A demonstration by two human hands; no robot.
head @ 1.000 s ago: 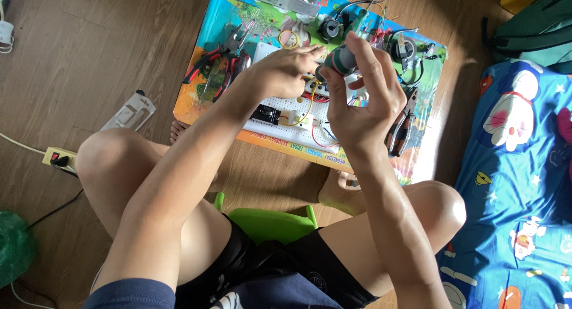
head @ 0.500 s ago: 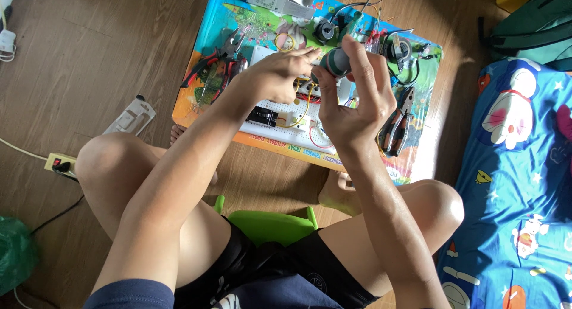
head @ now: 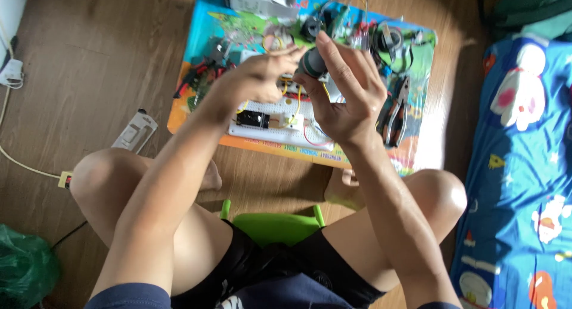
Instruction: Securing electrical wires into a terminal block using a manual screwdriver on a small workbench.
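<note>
My right hand (head: 348, 97) is raised above a colourful low board (head: 417, 154) and grips a small grey cylinder (head: 311, 63), perhaps a motor or a tape roll, between thumb and fingers. My left hand (head: 256, 79) is level with it, its fingertips reaching to the cylinder's left side; the hand is blurred. Below both hands lies a white breadboard (head: 275, 123) with a black part, yellow and red wires. Whether the left fingers pinch anything I cannot tell.
Pliers (head: 398, 111), red-handled cutters (head: 196, 76), a black tape roll (head: 386, 39), wires and a white box (head: 259, 2) lie on the board. A green stool (head: 271, 224) is under me. A blue printed bedsheet (head: 524, 166) lies right, a white power strip (head: 136, 130) left, a green bag (head: 24, 270) bottom left.
Both hands have lifted slightly and shifted toward the far edge of the board, keeping the grey cylinder between them. The left hand has drawn closer to the cylinder.
</note>
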